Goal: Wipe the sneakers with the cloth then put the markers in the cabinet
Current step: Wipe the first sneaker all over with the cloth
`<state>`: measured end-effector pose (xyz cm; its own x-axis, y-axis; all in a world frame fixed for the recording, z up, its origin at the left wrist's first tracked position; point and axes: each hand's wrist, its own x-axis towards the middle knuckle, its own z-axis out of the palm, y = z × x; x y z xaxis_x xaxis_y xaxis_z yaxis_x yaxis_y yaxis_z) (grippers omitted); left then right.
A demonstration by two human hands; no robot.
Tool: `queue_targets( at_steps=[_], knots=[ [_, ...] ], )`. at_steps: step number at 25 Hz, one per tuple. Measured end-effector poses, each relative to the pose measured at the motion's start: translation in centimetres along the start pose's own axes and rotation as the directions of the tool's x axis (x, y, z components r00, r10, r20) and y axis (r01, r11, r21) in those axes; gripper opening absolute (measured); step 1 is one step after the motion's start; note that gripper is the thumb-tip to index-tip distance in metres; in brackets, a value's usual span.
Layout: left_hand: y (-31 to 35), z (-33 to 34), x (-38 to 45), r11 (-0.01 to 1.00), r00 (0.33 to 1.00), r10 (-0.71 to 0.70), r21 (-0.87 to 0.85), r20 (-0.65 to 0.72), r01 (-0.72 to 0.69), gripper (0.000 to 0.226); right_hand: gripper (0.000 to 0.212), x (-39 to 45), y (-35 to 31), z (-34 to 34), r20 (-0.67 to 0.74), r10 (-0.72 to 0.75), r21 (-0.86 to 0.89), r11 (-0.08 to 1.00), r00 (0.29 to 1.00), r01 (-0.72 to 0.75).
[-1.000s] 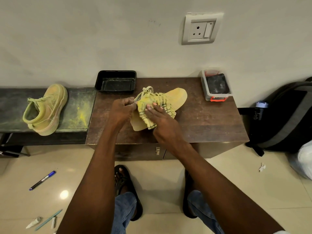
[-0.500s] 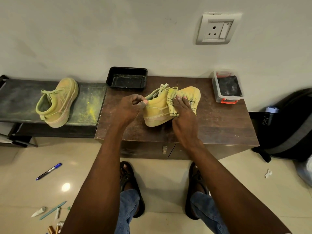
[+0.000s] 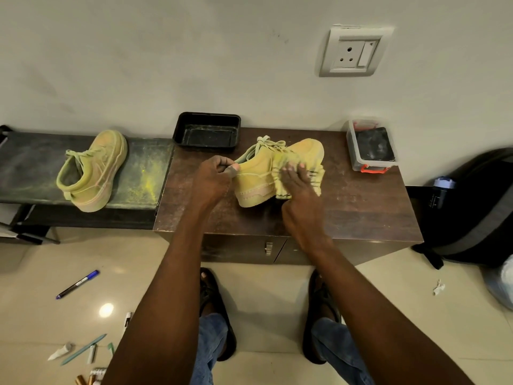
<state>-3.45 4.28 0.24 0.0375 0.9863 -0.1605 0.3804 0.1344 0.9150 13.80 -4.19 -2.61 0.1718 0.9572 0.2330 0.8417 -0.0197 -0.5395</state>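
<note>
On the cabinet (image 3: 361, 207), wiping is under way: left hand (image 3: 212, 179) pinches the sneaker (image 3: 255, 179) heel, right hand (image 3: 298, 187) presses the cloth (image 3: 316, 176) flat; next, sneaker 2 (image 3: 94, 170).

One yellow sneaker (image 3: 258, 176) stands on the brown cabinet (image 3: 361, 215), a yellow cloth (image 3: 311, 176) draped over its side; its twin (image 3: 93, 170) (dusty) sits on the dark bench; markers (image 3: 77, 284) lie scattered on the floor

The right hand (image 3: 298, 190) has slid the yellow cloth (image 3: 301, 173) from the sneaker's (image 3: 258, 176) heel side toward its toe, away from the left hand (image 3: 212, 177), which now pinches the bared heel.
</note>
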Motion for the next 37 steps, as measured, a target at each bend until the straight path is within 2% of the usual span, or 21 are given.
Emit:
queue_targets(
  at_steps=[2,4,5,6,8,10,11,12,14,15,16,17,18,19,20,23,24,28,32,35,37],
  knots=[
    [-0.1,-0.1,0.2,1.0,1.0,-0.009,-0.021,-0.006,0.009,0.012,0.07,-1.3,-2.6,1.6,0.118,-0.254,-0.036,0.965,0.96,0.26],
    [-0.3,-0.2,0.2,0.999,1.0,-0.023,-0.038,0.005,0.023,0.016,0.064,-1.8,-3.4,2.3,0.176,-0.466,-0.086,0.87,0.867,0.485],
    [-0.3,-0.2,0.2,0.999,1.0,-0.021,-0.03,0.008,0.021,0.018,0.065,-1.4,-2.7,2.0,0.16,-0.475,-0.103,0.864,0.866,0.493],
    [-0.1,-0.2,0.0,1.0,1.0,-0.013,-0.016,0.005,0.013,0.018,0.066,-0.8,-1.5,1.5,0.118,-0.404,-0.092,0.905,0.907,0.415],
    [0.1,-0.1,-0.2,1.0,1.0,0.001,0.012,-0.003,-0.001,0.018,0.073,0.2,1.1,0.2,-0.006,-0.086,0.023,0.996,0.996,0.086],
    [0.6,-0.2,-0.6,0.999,1.0,0.009,0.049,0.01,-0.01,0.017,0.075,0.3,1.1,-0.3,-0.038,0.094,0.112,0.99,0.995,-0.09],
    [0.8,-0.2,-0.8,0.997,1.0,0.014,0.074,0.015,-0.015,0.016,0.076,0.1,0.0,-0.1,-0.014,0.059,0.105,0.993,0.998,-0.057],
    [1.1,-0.4,-1.0,0.994,1.0,0.023,0.107,0.016,-0.025,0.015,0.076,-0.3,-1.1,0.3,0.035,-0.058,0.096,0.994,0.998,0.054],
    [1.3,-0.7,-1.5,0.981,0.998,0.061,0.183,0.009,-0.062,0.014,0.075,-0.6,-1.7,0.9,0.093,-0.326,0.067,0.945,0.941,0.321],
    [1.2,-0.7,-1.6,0.975,0.997,0.078,0.205,0.017,-0.08,0.016,0.074,-0.4,-1.0,0.7,0.068,-0.342,0.054,0.939,0.937,0.339],
    [1.3,-0.8,-1.8,0.972,0.995,0.092,0.214,0.031,-0.097,0.018,0.074,0.1,0.2,0.3,0.018,-0.239,0.07,0.969,0.971,0.237],
    [1.3,-0.8,-1.8,0.97,0.994,0.101,0.218,0.046,-0.109,0.019,0.074,0.5,1.4,-0.2,-0.046,-0.041,0.126,0.991,0.998,0.047],
    [1.5,-0.8,-1.9,0.965,0.992,0.112,0.232,0.056,-0.122,0.019,0.073,0.7,2.3,-0.7,-0.092,0.153,0.203,0.97,0.984,-0.132],
    [1.5,-0.8,-1.8,0.959,0.99,0.126,0.249,0.058,-0.137,0.017,0.072,0.7,2.5,-0.9,-0.108,0.251,0.249,0.943,0.962,-0.218],
    [1.6,-0.9,-1.9,0.953,0.988,0.142,0.26,0.062,-0.153,0.016,0.072,0.3,1.9,-0.9,-0.099,0.237,0.243,0.948,0.966,-0.208],
    [1.6,-0.9,-1.6,0.952,0.981,0.172,0.24,0.085,-0.187,0.014,0.074,-0.7,0.6,0.2,0.05,-0.108,0.132,0.986,0.993,0.101],
    [1.5,-1.0,-1.6,0.955,0.98,0.175,0.227,0.095,-0.192,0.015,0.075,-0.5,1.0,0.1,0.068,-0.15,0.11,0.984,0.986,0.142],
    [1.2,-0.9,-1.3,0.951,0.977,0.16,0.242,0.143,-0.191,0.019,0.064,0.1,2.6,-1.4,-0.04,0.152,0.223,0.965,0.988,-0.14],
    [1.4,1.5,-1.2,0.885,0.954,0.299,0.368,0.024,-0.286,0.02,0.062,0.8,1.1,-2.1,-0.183,0.301,0.506,0.845,0.936,-0.173],
    [1.3,4.2,-1.2,0.78,0.948,0.299,0.545,0.107,-0.308,0.03,0.062,1.7,0.7,-2.9,-0.208,0.48,0.669,0.706,0.852,-0.234],
    [1.1,4.9,-0.8,0.718,0.927,0.342,0.593,0.154,-0.364,0.032,0.063,1.7,0.7,-3.3,-0.205,0.503,0.705,0.671,0.84,-0.23]
  ],
)
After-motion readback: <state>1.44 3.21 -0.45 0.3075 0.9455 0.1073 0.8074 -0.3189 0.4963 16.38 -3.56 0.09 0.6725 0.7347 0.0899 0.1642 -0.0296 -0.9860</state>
